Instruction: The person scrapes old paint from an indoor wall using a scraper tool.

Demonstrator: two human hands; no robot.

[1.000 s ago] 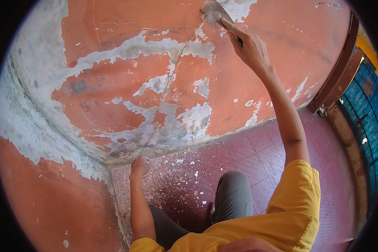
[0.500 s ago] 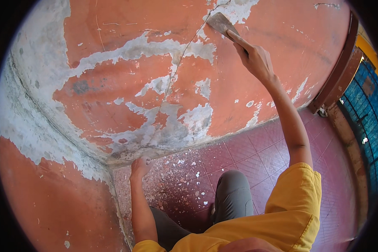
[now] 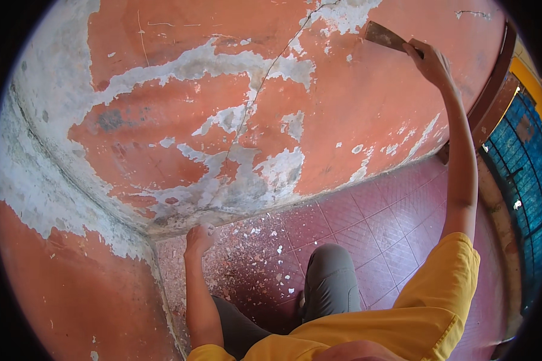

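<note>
A putty knife (image 3: 386,37) with a broad, worn, greyish blade is gripped in my right hand (image 3: 430,60), high on the right part of the wall. Its blade points left toward a bare patch in the orange wall (image 3: 343,114); whether the edge touches the paint I cannot tell. Down by the foot of the wall, near the corner, my left hand (image 3: 200,239) is closed, its fingers curled. Anything inside those fingers is hidden. Peeled grey-white patches (image 3: 283,171) and a long thin crack (image 3: 260,90) mark the wall.
Paint and plaster flakes (image 3: 262,249) litter the reddish tiled floor (image 3: 367,240) beside my left hand. A second peeling wall (image 3: 72,289) meets the first at the left. A brown frame (image 3: 491,99) and a blue grid panel (image 3: 521,162) stand at the right.
My right hand has moved right with the putty knife, away from the crack's upper end. The blade now lies more level. My left hand has stayed nearly in place.
</note>
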